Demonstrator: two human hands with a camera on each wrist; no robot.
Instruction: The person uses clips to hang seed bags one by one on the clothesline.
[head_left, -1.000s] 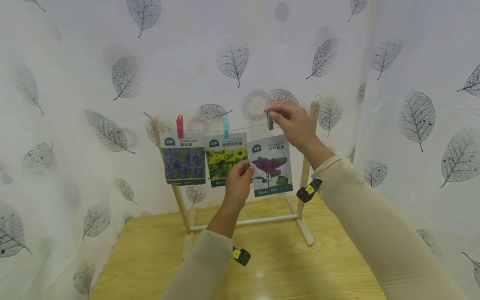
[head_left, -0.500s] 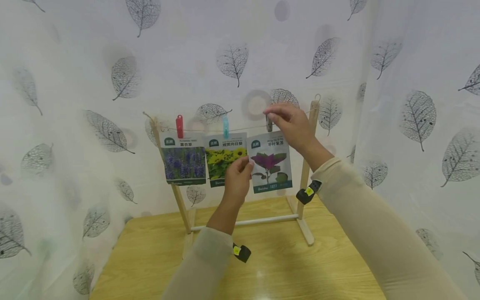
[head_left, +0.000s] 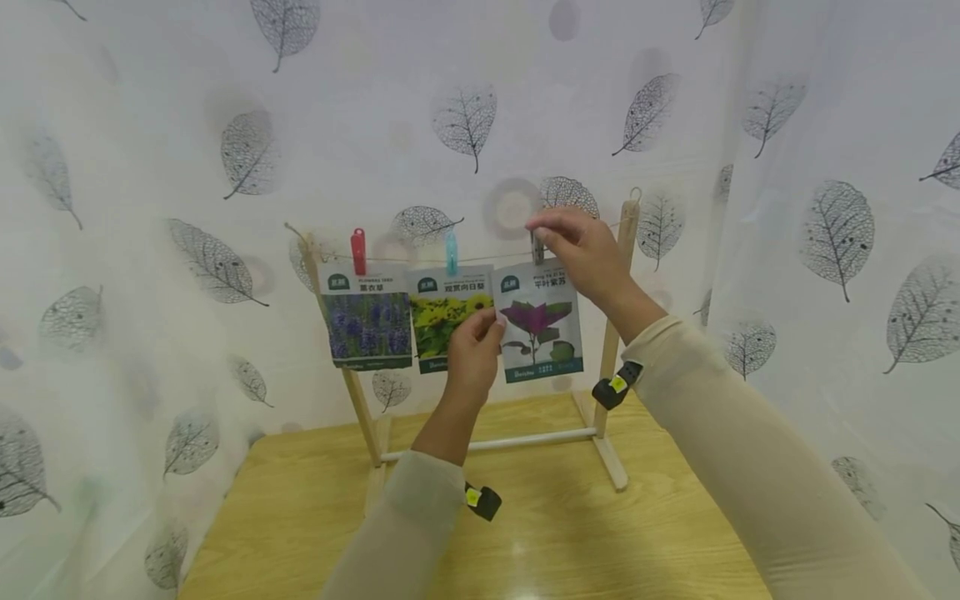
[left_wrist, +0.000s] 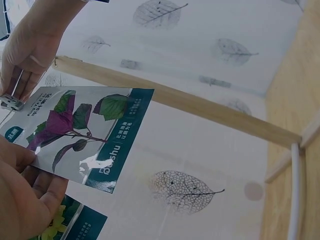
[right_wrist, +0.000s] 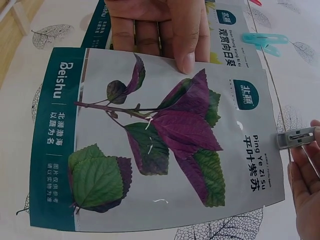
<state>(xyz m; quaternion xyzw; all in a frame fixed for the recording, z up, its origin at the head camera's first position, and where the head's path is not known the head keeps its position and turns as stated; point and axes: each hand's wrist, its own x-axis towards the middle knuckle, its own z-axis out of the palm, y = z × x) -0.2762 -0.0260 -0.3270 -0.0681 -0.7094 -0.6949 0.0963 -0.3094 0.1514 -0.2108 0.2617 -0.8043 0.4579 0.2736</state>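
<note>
My left hand (head_left: 474, 358) pinches the left edge of a seed packet (head_left: 540, 321) printed with a purple-leaved plant, thumb in front and fingers behind. My right hand (head_left: 588, 254) pinches a grey metal clothespin (right_wrist: 296, 138) at the string. In the right wrist view the clothespin's tip is right at the packet's top edge, beside the string (right_wrist: 270, 67). To the left, a sunflower seed packet (head_left: 431, 321) hangs from a light-blue clothespin (head_left: 452, 254), partly covered by my left hand. Farther left, a lavender seed packet (head_left: 369, 329) hangs from a red clothespin (head_left: 358, 252).
The string runs between the wooden posts (head_left: 611, 333) of a small rack, joined low by a white rod (head_left: 532, 439). The rack stands on a wood-grain table (head_left: 585, 517). Behind it hangs a white curtain (head_left: 360, 125) with a leaf print.
My left hand has raised the purple-leaved packet slightly and shifted it a little left, bringing its top edge up to the clothespin. The right hand and its clothespin have barely moved.
</note>
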